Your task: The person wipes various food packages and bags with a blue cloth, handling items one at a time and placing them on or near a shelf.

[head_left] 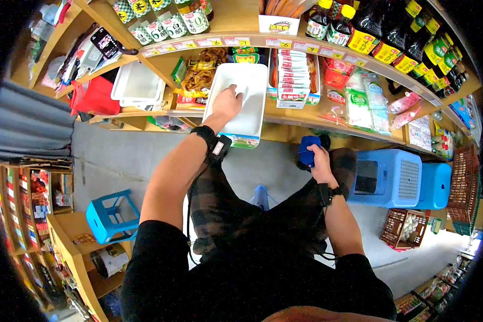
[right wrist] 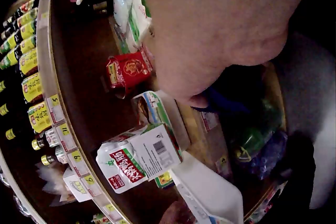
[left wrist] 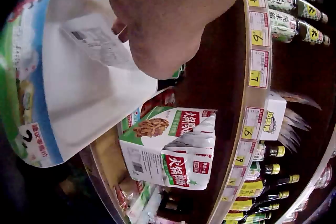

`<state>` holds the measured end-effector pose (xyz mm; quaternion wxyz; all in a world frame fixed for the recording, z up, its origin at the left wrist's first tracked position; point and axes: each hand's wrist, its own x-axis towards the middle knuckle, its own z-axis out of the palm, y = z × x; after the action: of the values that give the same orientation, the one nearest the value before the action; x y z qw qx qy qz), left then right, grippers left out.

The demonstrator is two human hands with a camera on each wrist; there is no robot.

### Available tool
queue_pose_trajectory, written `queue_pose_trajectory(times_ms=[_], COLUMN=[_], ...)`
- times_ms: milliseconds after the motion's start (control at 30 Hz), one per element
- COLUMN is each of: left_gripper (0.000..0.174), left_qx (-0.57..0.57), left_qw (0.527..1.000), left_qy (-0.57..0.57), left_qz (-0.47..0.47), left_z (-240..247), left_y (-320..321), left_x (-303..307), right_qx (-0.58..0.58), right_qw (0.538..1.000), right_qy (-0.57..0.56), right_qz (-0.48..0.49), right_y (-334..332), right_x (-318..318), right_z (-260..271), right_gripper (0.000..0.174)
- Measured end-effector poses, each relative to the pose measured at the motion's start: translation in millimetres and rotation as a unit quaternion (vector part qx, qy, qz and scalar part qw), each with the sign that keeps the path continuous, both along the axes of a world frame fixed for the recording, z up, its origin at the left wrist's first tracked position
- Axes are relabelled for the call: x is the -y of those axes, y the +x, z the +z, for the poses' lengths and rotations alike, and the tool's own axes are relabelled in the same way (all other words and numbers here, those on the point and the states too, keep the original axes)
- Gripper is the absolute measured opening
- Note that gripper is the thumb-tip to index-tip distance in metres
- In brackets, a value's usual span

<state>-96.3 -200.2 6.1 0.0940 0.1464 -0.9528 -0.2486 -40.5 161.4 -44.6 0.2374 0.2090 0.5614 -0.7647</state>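
Note:
My left hand point(head_left: 228, 103) reaches into a white plastic tray point(head_left: 255, 115) on the lower shelf's edge. Its fingers pinch a small, pale packet with printing point(left wrist: 97, 40), which lies against the tray's inside in the left wrist view. On the tray's outer side is a colourful label point(left wrist: 26, 82) with a price sticker. My right hand point(head_left: 322, 165) grips a bunched blue cloth point(head_left: 308, 150) in front of the shelf, above my knee. In the right wrist view that hand hides most of the cloth.
Boxed white-and-red packets point(head_left: 293, 78) stand right of the tray, brown snack bags point(head_left: 201, 72) to its left. Bottles point(head_left: 338, 27) line the upper shelf. White trays point(head_left: 138, 83) are stacked farther left. Blue stools point(head_left: 386, 177) and a brown crate point(head_left: 402, 228) stand on the right.

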Motion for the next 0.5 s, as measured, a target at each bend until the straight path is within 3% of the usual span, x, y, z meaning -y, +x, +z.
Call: queue_pose_trajectory(times_ms=[100, 133, 233, 400, 500], left_gripper=[0.030, 0.029, 0.027, 0.018, 0.018], left_qx=[-0.030, -0.058, -0.065, -0.139, -0.195], left_qw=[0.998, 0.990, 0.988, 0.970, 0.956], left_qy=[0.015, 0.076, 0.082, 0.120, 0.085], left_qz=[-0.058, -0.102, -0.112, -0.161, -0.203], left_z=[-2.8, 3.7, 18.8, 85.7, 100.5], left_y=[5.6, 7.5, 6.6, 16.2, 18.0], left_x=[0.1, -4.2, -25.1, -62.9, -95.4], right_qx=[0.005, 0.005, -0.001, -0.011, -0.006], right_qw=[1.000, 0.999, 0.999, 1.000, 1.000], right_qy=[0.014, 0.024, 0.030, -0.006, -0.003], right_qz=[-0.008, -0.023, -0.024, -0.008, -0.013], right_y=[-2.1, 2.1, 1.7, 1.8, 0.4], right_x=[10.9, -2.2, -0.1, 0.4, 1.3], right_z=[-1.7, -6.3, -8.4, -10.7, -10.4], right_gripper=[0.020, 0.020, 0.021, 0.023, 0.024])
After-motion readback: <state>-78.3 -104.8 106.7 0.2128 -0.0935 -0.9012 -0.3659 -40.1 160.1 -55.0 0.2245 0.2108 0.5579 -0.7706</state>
